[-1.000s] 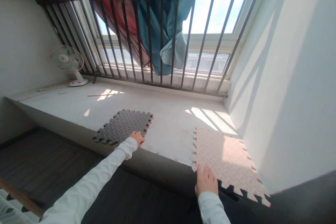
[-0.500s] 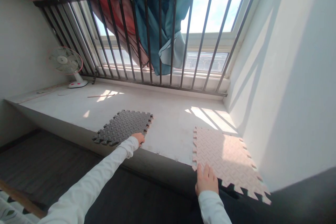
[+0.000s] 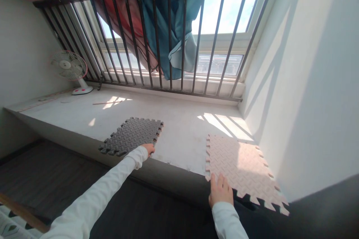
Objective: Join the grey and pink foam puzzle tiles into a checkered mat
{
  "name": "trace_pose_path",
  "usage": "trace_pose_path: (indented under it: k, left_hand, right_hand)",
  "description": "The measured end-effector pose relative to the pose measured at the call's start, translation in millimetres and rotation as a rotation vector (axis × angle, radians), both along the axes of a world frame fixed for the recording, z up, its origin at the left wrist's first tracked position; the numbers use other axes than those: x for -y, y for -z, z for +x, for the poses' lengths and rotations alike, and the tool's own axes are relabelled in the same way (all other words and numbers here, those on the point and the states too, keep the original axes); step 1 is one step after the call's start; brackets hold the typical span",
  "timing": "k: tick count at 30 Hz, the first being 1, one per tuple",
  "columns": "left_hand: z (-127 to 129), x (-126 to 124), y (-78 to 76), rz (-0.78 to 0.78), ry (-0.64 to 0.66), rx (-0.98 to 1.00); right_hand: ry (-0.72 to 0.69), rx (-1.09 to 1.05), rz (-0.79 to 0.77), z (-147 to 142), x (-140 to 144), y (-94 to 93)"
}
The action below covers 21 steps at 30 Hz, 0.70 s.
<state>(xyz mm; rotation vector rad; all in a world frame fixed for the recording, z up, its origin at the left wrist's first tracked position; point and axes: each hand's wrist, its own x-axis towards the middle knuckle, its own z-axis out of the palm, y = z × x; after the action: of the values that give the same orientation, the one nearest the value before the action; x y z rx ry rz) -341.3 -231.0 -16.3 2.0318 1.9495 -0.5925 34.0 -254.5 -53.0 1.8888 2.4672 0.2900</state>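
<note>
Left hand: your left hand (image 3: 147,148) is resting on the grey mat's (image 3: 131,136) near corner; grip unclear
Right hand: your right hand (image 3: 220,191) is lying flat, fingers spread, on the pink mat (image 3: 241,166)
Progress: both mats are lying on the ledge (image 3: 182,134), well apart, not yet interlocked

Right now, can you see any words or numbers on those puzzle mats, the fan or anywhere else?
No readable text anywhere.
Grey mat, under the left hand: only a raised pattern.
Pink mat, under the right hand: only a pattern.
Fan: its base has pink dots, no legible label.
</note>
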Motion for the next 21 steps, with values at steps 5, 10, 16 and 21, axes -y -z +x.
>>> trace_pose_path:
  k: [5, 10, 16, 21]
  left_hand:
    - [3.9, -9.3, 0.5, -0.061, -0.048, -0.016]
    - [9.7, -17.1, -0.6, -0.093, -0.079, -0.039]
    - [9.9, -9.5, -2.2, -0.047, -0.065, -0.028]
    - [12.6, 1.0, -11.9, 0.059, -0.074, 0.007]
  right_hand:
    - [-0.014, -0.013, 0.053, 0.4, 1.0, 1.9]
    - [-0.017, -0.008, 0.088, -0.2, 2.0, 1.7]
    - [-0.017, -0.037, 0.083, -0.7, 1.7, 2.1]
    - [-0.011, -0.020, 0.088, -1.4, 2.5, 1.9]
